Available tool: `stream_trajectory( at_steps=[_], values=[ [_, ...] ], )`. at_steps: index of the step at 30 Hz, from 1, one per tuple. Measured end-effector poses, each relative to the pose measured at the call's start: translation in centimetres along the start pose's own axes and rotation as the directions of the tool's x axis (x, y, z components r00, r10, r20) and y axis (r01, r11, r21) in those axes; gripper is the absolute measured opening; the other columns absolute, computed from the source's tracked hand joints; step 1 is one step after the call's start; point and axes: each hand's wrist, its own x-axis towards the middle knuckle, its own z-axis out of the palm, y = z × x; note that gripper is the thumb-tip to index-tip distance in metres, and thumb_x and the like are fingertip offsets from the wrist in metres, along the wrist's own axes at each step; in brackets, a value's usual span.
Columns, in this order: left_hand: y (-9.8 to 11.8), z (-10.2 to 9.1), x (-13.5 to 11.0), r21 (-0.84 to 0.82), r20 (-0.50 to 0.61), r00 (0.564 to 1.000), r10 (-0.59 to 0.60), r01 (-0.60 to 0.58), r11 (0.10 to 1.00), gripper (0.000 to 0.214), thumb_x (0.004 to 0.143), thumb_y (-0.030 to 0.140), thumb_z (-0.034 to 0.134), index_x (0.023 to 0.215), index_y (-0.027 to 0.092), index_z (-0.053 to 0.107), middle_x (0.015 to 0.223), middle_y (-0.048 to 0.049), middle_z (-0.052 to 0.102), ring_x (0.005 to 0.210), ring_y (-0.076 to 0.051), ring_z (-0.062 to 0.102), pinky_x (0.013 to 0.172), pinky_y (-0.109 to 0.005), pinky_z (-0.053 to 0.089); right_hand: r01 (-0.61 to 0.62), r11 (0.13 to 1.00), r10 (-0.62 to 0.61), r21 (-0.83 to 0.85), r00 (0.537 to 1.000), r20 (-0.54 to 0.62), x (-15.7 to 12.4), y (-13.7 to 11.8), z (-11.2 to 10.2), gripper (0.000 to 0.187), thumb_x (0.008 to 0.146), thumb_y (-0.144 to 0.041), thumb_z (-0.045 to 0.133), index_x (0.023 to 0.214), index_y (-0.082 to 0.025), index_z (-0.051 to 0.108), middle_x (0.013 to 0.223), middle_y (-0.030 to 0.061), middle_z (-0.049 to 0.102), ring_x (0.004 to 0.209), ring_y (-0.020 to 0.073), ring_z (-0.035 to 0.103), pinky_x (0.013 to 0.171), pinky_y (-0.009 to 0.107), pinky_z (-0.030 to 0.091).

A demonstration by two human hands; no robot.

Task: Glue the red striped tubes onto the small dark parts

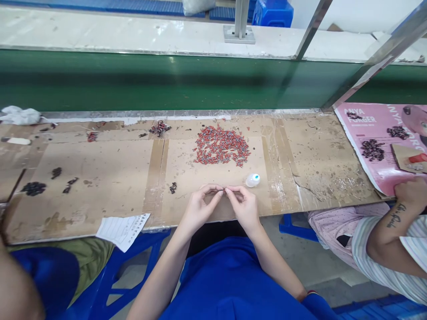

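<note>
My left hand [200,206] and my right hand [245,206] meet fingertip to fingertip above the front edge of the cardboard-covered bench. Both are closed in a pinch around a tiny dark and reddish part [224,190], mostly covered by the fingers; its exact kind is too small to tell. Beyond them spreads a pile of small red parts with metallic ends [222,146]. Just right of my right hand stands a small translucent bottle [252,180] with a light-blue mark. A few dark little parts [172,188] lie left of my left hand.
Dark parts [34,188] sit in clusters at left, near a paper sheet [124,229] overhanging the edge. A mixed heap [160,128] lies further back. A green barrier [167,82] runs behind. People sit on both sides; a co-worker's arm [396,226] rests by a pink sheet [362,138].
</note>
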Motion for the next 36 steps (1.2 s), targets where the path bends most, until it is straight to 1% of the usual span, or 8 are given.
stream_trajectory(
  at_steps=[9, 18, 22, 24, 26, 28, 31, 36],
  values=[
    [0.8, 0.2, -0.6, 0.064, 0.019, 1.0, -0.016, 0.015, 0.998, 0.017, 0.082, 0.033, 0.058, 0.087, 0.019, 0.066, 0.09, -0.0072, 0.071, 0.09, -0.02, 0.066, 0.09, -0.035, 0.052, 0.163, 0.979, -0.164, -0.125, 0.986, 0.002, -0.6, -0.6, -0.2, 0.014, 0.084, -0.031, 0.064, 0.086, -0.021, 0.074, 0.088, 0.0066, 0.078, 0.081, 0.022, 0.074, 0.077, 0.036, 0.061],
    [2.0, 2.2, -1.1, -0.123, 0.119, 0.99, -0.07, 0.084, 0.989, 0.022, 0.083, 0.037, 0.059, 0.094, 0.018, 0.059, 0.091, -0.0085, 0.072, 0.091, -0.02, 0.069, 0.089, -0.036, 0.053, 0.407, 0.847, -0.44, -0.341, 0.898, -0.021, -1.5, -1.6, -2.3, 0.014, 0.086, -0.024, 0.062, 0.086, -0.024, 0.075, 0.084, 0.0054, 0.077, 0.075, 0.0224, 0.072, 0.072, 0.038, 0.06],
    [2.7, 1.4, -1.3, 0.084, -0.016, 0.998, 0.065, -0.063, 0.995, 0.046, 0.084, 0.037, 0.061, 0.124, 0.019, 0.046, 0.103, -0.0085, 0.071, 0.104, -0.022, 0.065, 0.099, -0.041, 0.047, 0.338, 0.824, -0.473, -0.455, 0.852, -0.224, -1.1, -0.8, -5.6, 0.01, 0.084, -0.027, 0.065, 0.087, -0.024, 0.075, 0.086, 0.0058, 0.077, 0.08, 0.0241, 0.072, 0.079, 0.041, 0.059],
    [2.3, -0.7, -1.0, 0.297, -0.154, 0.974, 0.164, -0.113, 0.948, 0.035, 0.086, 0.036, 0.057, 0.117, 0.02, 0.052, 0.108, -0.0096, 0.069, 0.107, -0.023, 0.063, 0.1, -0.043, 0.045, 0.219, 0.829, -0.462, -0.514, 0.786, -0.41, -0.1, -0.1, -7.9, 0.017, 0.085, -0.033, 0.064, 0.092, -0.02, 0.073, 0.089, 0.0087, 0.076, 0.08, 0.0239, 0.072, 0.079, 0.041, 0.059],
    [1.3, -3.4, -0.6, 0.491, -0.271, 0.934, 0.234, -0.075, 0.868, 0.023, 0.088, 0.036, 0.053, 0.104, 0.022, 0.059, 0.108, -0.01, 0.068, 0.107, -0.026, 0.062, 0.098, -0.046, 0.044, 0.121, 0.828, -0.43, -0.548, 0.765, -0.48, 1.1, 0.4, -10.1, 0.027, 0.088, -0.038, 0.06, 0.098, -0.016, 0.071, 0.092, 0.0123, 0.075, 0.082, 0.0244, 0.072, 0.081, 0.043, 0.058],
    [-0.1, -5.8, -0.4, 0.622, -0.369, 0.904, 0.216, 0.066, 0.78, 0.021, 0.086, 0.039, 0.054, 0.095, 0.022, 0.063, 0.1, -0.0113, 0.069, 0.102, -0.031, 0.06, 0.094, -0.051, 0.044, 0.101, 0.769, -0.45, -0.631, 0.786, -0.424, 2.3, 0.6, -11.8, 0.032, 0.089, -0.041, 0.055, 0.098, -0.015, 0.071, 0.1, 0.0149, 0.074, 0.095, 0.0271, 0.069, 0.089, 0.048, 0.055],
    [-2.0, -7.9, -0.3, 0.697, -0.463, 0.868, 0.181, 0.23, 0.679, 0.023, 0.082, 0.043, 0.06, 0.084, 0.021, 0.066, 0.09, -0.0131, 0.068, 0.097, -0.036, 0.057, 0.087, -0.056, 0.043, 0.159, 0.617, -0.536, -0.771, 0.802, -0.263, 3.1, 0.5, -12.6, 0.035, 0.09, -0.045, 0.052, 0.103, -0.018, 0.07, 0.122, 0.0165, 0.066, 0.128, 0.0335, 0.049, 0.104, 0.061, 0.04],
    [-3.3, -8.3, 0.1, 0.739, -0.409, 0.884, 0.228, 0.174, 0.651, 0.022, 0.084, 0.038, 0.056, 0.076, 0.021, 0.068, 0.086, -0.0124, 0.067, 0.094, -0.035, 0.054, 0.085, -0.054, 0.042, 0.322, 0.548, -0.484, -0.772, 0.875, 0.022, 3.1, 0.4, -9.9, 0.053, 0.078, -0.054, 0.066, 0.121, -0.024, 0.06, 0.134, 0.0121, 0.058, 0.141, 0.0345, 0.029, 0.11, 0.064, 0.03]
  ],
)
